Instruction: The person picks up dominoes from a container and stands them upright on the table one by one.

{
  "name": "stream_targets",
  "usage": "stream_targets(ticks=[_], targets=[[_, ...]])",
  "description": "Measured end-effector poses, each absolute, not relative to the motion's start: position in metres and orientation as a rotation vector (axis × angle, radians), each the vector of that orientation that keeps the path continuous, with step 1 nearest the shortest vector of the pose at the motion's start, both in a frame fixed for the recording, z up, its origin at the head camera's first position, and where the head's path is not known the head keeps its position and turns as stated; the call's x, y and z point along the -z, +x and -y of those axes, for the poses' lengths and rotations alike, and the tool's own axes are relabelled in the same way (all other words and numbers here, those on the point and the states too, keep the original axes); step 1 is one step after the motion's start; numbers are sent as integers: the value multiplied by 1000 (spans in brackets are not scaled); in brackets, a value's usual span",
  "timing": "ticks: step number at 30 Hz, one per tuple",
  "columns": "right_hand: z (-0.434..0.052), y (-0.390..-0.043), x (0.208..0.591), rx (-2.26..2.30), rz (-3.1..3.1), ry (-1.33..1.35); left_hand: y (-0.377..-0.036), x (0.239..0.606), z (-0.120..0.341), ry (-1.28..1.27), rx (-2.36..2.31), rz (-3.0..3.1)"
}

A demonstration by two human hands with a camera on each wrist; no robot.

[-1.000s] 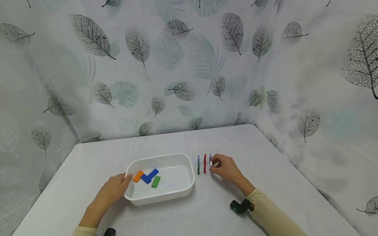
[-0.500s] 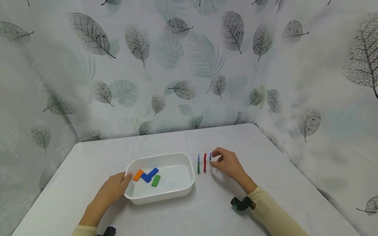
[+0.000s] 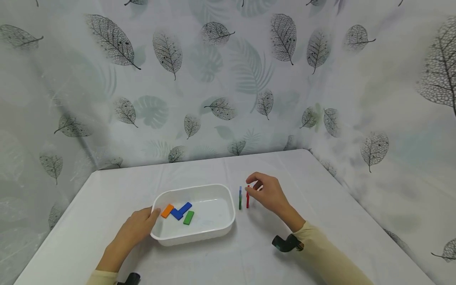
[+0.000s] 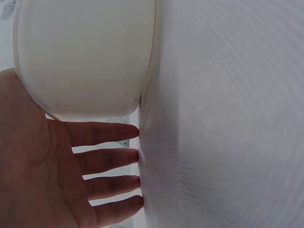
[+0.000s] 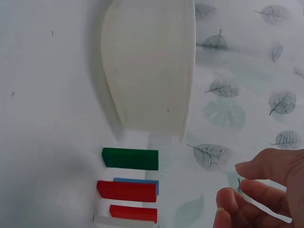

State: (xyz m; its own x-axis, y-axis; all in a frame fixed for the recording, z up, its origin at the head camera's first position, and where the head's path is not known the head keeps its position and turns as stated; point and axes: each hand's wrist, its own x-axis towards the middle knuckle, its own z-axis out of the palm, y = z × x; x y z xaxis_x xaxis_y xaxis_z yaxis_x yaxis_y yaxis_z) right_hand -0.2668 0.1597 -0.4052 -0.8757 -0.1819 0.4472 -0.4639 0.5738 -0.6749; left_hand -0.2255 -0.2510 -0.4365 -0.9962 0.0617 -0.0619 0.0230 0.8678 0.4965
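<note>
My left hand [image 3: 137, 227] is at the left end of a white plastic tray [image 3: 199, 239], thumb over the rim and straight fingers [image 4: 111, 161] down outside, fingertips at the tabletop. Inside the tray lie an orange block [image 3: 167, 211], two blue blocks [image 3: 185, 208] and a green block [image 3: 189, 217]. My right hand [image 3: 267, 194] hovers by the red blocks [image 3: 247, 202], thumb and forefinger apart with nothing between them. In the right wrist view, a dark green block [image 5: 130, 159], a blue block [image 5: 155, 183], two red blocks [image 5: 127, 191] and a white block [image 5: 123, 222] stand on edge.
A white cloth covers the table [image 3: 213, 265]. Leaf-print curtains [image 3: 221, 71] hang behind it and at both sides. Dark wrist cameras [image 3: 286, 242] stick out from both sleeves.
My right hand has let go of the white block at the right row and moved away and left, over the red blocks. It now hides that right row. The left hand and tray have stayed put.
</note>
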Motion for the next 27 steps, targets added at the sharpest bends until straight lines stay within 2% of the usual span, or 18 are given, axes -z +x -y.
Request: stream_targets(ticks=[27], targets=[[-82,-268,389,-1127,2515,926,-225,438,251,67,-783,-2972]])
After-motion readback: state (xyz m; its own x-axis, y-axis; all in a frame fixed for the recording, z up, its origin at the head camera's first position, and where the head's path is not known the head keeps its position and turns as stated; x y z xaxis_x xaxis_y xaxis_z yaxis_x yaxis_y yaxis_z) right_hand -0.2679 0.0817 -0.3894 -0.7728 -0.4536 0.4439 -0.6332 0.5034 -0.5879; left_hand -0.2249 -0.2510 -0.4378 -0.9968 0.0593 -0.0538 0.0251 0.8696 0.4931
